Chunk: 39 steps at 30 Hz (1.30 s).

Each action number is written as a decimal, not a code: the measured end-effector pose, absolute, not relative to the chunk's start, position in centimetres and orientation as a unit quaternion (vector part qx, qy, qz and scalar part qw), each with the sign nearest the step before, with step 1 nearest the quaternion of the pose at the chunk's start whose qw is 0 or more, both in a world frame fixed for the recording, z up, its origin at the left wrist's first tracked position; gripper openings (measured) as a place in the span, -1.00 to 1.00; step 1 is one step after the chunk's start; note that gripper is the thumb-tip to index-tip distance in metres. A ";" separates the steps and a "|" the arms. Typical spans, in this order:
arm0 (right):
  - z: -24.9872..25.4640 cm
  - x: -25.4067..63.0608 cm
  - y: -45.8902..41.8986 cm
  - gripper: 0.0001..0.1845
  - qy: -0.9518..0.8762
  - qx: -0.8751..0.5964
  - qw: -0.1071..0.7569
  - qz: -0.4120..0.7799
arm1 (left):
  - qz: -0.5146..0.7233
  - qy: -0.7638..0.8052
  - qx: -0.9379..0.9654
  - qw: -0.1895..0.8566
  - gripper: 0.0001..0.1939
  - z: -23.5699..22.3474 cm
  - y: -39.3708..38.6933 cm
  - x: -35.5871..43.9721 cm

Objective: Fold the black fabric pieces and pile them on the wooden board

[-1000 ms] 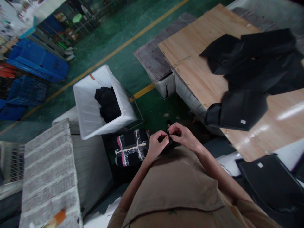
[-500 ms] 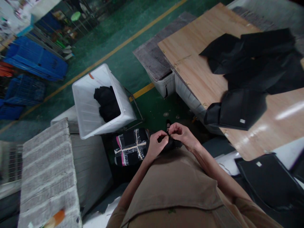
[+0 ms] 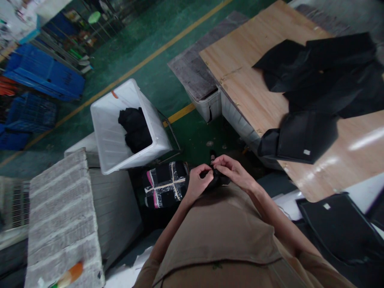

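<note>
My left hand (image 3: 201, 179) and my right hand (image 3: 230, 170) meet in front of my body, fingertips almost touching. Each is pinched together at thumb and fingers. Whatever lies between the fingertips is too small and dark to make out. Beneath them is a dark area with my shoe (image 3: 213, 156) partly showing. Left of my left hand lies a black bundle (image 3: 165, 196) crossed with clear tape, with pink and white edges. My brown apron (image 3: 219, 228) fills the space below the hands.
A white bin (image 3: 112, 132) holds black fabric (image 3: 135, 130). To the right, a wooden board (image 3: 240, 76) carries several black pieces (image 3: 309, 136). A dark panel (image 3: 339, 224) lies below it. At left stands a grey-topped box (image 3: 61, 216). Blue crates (image 3: 45, 74) stand farther off.
My right hand's fingers have shifted slightly, opening a little from the left fingertips. My left hand keeps its pinch. The view has moved only slightly.
</note>
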State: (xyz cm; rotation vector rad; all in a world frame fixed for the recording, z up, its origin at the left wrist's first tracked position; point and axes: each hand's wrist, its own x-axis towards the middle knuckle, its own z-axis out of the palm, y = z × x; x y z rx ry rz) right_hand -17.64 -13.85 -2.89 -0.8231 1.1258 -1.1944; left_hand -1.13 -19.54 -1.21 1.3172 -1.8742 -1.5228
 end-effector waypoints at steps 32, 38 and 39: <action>-3.4 -17.4 -13.3 -0.84 0.513 -0.402 0.575 -0.495 | -0.611 -0.660 0.399 0.179 -0.79 -1.1 -20.4 0.3; -3.3 -17.1 -13.7 -0.87 0.517 -0.468 0.514 -0.499 | -0.599 -0.683 0.395 0.138 -0.70 -0.6 -21.2 0.6; -3.4 -17.3 -13.6 -0.87 0.524 -0.488 0.491 -0.497 | -0.596 -0.681 0.401 0.141 -0.69 -0.5 -21.4 0.8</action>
